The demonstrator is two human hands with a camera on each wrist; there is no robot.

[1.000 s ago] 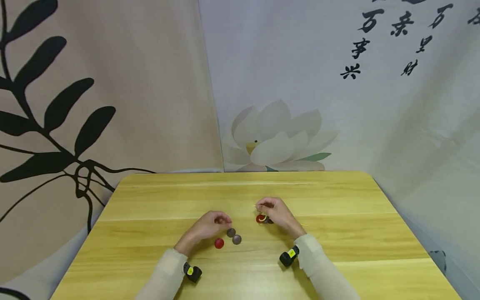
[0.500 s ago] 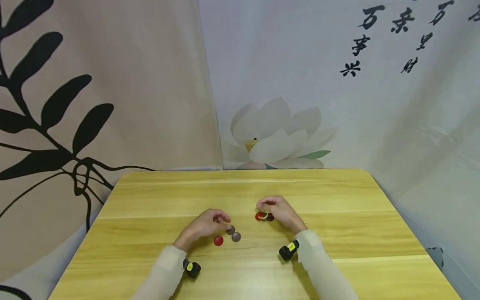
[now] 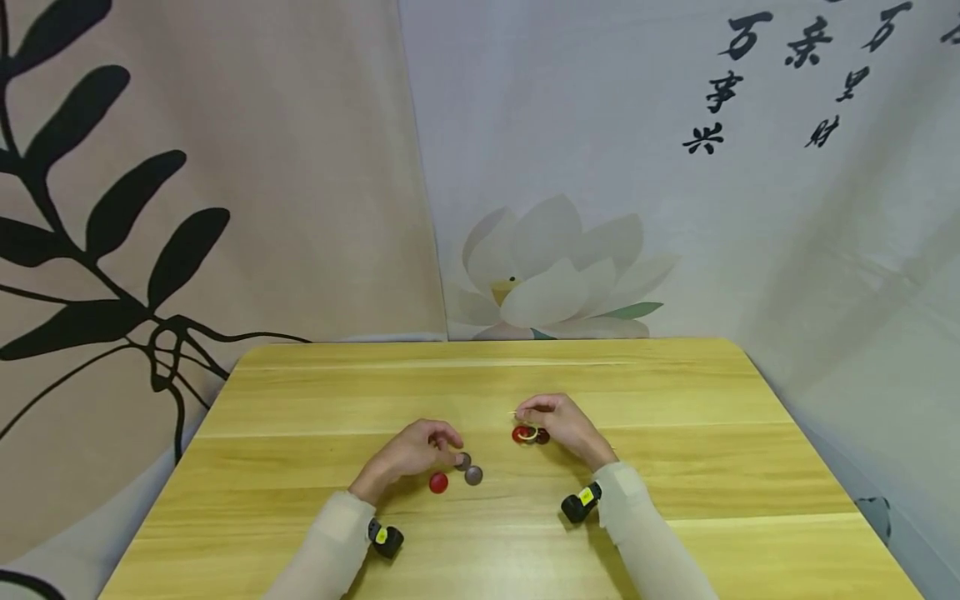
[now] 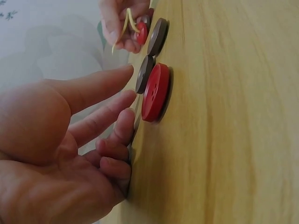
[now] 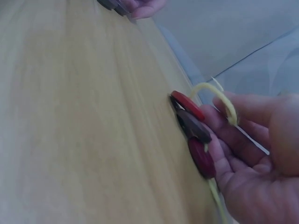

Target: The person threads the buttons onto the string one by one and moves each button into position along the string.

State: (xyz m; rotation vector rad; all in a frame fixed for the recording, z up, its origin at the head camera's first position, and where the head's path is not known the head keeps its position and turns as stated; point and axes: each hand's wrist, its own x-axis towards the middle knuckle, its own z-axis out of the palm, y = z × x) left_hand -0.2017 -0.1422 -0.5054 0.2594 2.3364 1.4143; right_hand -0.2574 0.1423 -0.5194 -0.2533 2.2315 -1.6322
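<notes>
A person's two bare hands at a wooden table (image 3: pixel 675 467). The left hand (image 3: pixel 411 450) has its thumb and index finger apart, tips at the edge of a brown button (image 3: pixel 464 461) that lies just ahead of them; whether they touch it, I cannot tell. A second brown button (image 3: pixel 473 476) lies just past the first, touching it or nearly so. A loose red button (image 3: pixel 438 482) lies on the wearer's side of the same fingers, apart from them.

The right hand (image 3: pixel 561 423) pinches a yellow cord (image 5: pixel 227 105) between thumb and index finger, a short end poking out past the tips. Below those fingers, three buttons sit in a row on the cord: a strung red button (image 5: pixel 188 105), a dark brown button (image 5: pixel 194 126) and a maroon button (image 5: pixel 202 156), with cord trailing on beyond the last.

For a clean pick-up, the left thumb and index would best close on opposite rims of the nearer brown button, leaving its middle uncovered; sliding it slightly off its neighbour first seems wise. The right fingers should pinch close behind the cord's end, so it stays stiff, and hold the strung buttons low, since lifting might let them slip along
</notes>
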